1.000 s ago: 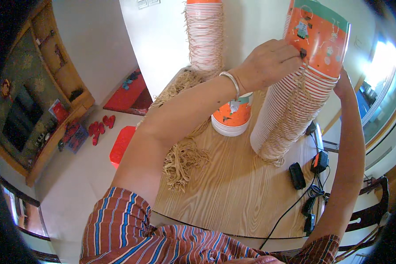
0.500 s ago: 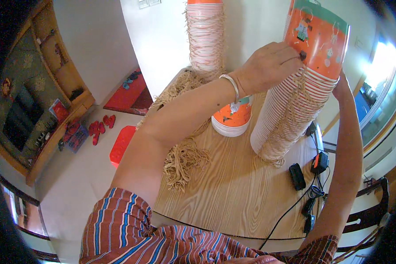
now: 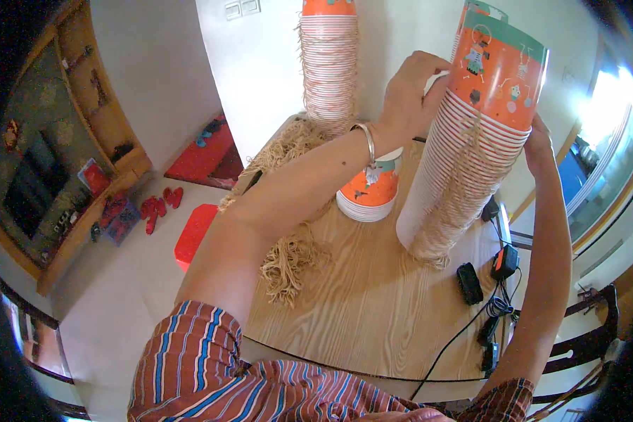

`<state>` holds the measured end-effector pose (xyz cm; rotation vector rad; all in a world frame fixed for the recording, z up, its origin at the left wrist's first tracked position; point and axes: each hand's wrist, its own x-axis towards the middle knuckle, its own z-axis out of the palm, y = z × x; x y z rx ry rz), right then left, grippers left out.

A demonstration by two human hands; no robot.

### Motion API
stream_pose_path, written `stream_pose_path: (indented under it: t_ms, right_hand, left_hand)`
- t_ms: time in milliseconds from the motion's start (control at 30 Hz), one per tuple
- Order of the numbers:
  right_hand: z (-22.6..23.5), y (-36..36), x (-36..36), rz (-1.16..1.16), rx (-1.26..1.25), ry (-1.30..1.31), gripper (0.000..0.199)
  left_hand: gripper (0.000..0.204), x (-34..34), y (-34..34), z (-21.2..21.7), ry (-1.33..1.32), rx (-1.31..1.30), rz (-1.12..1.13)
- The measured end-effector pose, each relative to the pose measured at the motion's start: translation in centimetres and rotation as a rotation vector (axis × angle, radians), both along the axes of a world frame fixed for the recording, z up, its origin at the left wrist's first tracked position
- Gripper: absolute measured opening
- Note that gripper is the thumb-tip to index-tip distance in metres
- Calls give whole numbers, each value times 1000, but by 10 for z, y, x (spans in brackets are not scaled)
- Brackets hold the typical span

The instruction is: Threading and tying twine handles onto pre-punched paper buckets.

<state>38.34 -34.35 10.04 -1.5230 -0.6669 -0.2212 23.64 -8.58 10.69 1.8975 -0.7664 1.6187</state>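
The right cup stack point(image 3: 498, 77) is orange, green and white, its string point(image 3: 464, 165) tan, the shirt point(image 3: 190, 352) brown with blue stripes.

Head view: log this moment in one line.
left hand: at upper left of tall paper-cup stack | right hand: at its right side | table: short cup stack, tan cords

- At far left I saw a wooden cabinet point(image 3: 129, 171) and a dark screen point(image 3: 34, 188).
- On the floor point(image 3: 112, 288) I logged red slippers point(image 3: 173, 197) near a red mat point(image 3: 198, 157).
- I noted a black adapter point(image 3: 506, 262) and cable point(image 3: 498, 307) on the table's point(image 3: 359, 309) right side.
- I marked white wall switches point(image 3: 241, 9) and, at right, a dark chair point(image 3: 607, 315).
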Motion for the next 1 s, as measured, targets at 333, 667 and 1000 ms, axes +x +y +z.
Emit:
stream_pose_path:
  t_ms: [333,667,1000]
  right_hand:
    - [-19,-6,-63,-280,100,-313,33]
    - [-29,-25,-58,-331,-161,-612,31]
    - [-120,21,-210,-7,-626,-538,19]
  left_hand:
    - [49,41,-11,-5,459,-332,-290]
    - [49,47,1,-21,184,-43,-122]
    - [86,-9,84,-82,678,-97,223]
